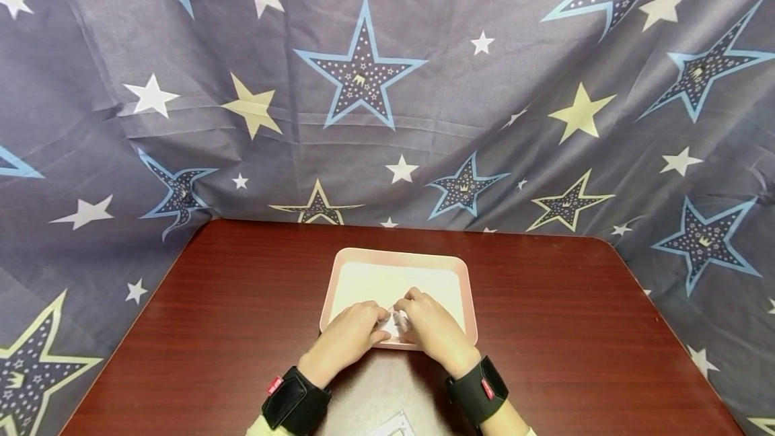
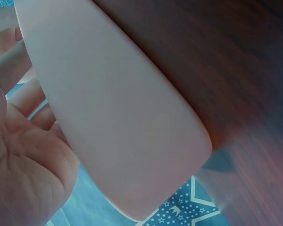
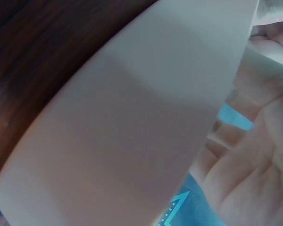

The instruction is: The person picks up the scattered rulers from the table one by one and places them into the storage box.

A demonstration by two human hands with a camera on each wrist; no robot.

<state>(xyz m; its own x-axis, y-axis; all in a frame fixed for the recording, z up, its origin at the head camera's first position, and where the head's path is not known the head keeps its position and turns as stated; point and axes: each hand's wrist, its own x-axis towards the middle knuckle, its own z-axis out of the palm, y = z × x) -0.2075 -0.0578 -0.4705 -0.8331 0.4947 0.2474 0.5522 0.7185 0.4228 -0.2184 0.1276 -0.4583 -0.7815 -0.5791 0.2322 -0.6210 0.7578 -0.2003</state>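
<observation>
A pink tray [image 1: 402,258] with a pale, cream-white inside lies on the table. Over its near edge, my left hand [image 1: 348,335] and right hand [image 1: 436,328] come together from either side. Between them is a small, crinkled, whitish piece [image 1: 392,325], perhaps clear plastic or thin paper; the fingers of both hands pinch it. What it is cannot be made out. In the left wrist view the tray's outer wall [image 2: 118,113] covers most of the left fingers. The same wall [image 3: 127,108] hides the right fingertips in the right wrist view.
The dark red wooden table [image 1: 545,328] reaches out on both sides of the tray. A grey curtain [image 1: 448,106] printed with stars hangs behind it. At the bottom edge, between the forearms, part of a white printed card or sheet [image 1: 396,426] shows. Black bands [image 1: 297,401] wrap both wrists.
</observation>
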